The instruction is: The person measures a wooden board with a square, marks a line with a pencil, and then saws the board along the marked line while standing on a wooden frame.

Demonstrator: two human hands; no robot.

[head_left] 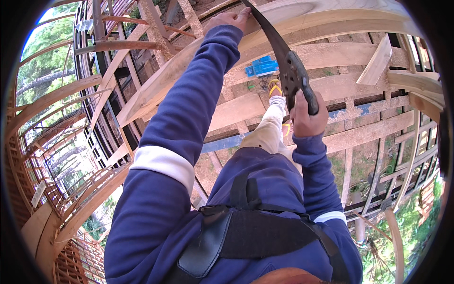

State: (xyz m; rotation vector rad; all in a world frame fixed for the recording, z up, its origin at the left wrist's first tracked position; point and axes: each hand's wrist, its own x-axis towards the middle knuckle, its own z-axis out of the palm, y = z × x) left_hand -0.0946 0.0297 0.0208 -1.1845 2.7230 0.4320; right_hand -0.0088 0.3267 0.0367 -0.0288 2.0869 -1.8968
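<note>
My right hand [313, 117] is closed around the dark handle of a handsaw [280, 45], its thumb lying along the grip. The saw's long curved blade rises up and to the left, its tip reaching the top edge of the view. A long pale wooden beam [165, 87] runs slantwise from the middle left to the upper right, and the blade crosses it. On the beam, just left of the blade, my left hand [231, 21] grips the wood, thumb beside the blade. Whether the teeth are in the wood cannot be made out.
My feet in yellow sandals [275, 89] stand on spaced planks [241, 112] with gaps between them. A blue object [262, 66] lies near my feet. A loose board [376, 61] leans at the right. Timber framing [106, 45] stands at the left, with sawdust around.
</note>
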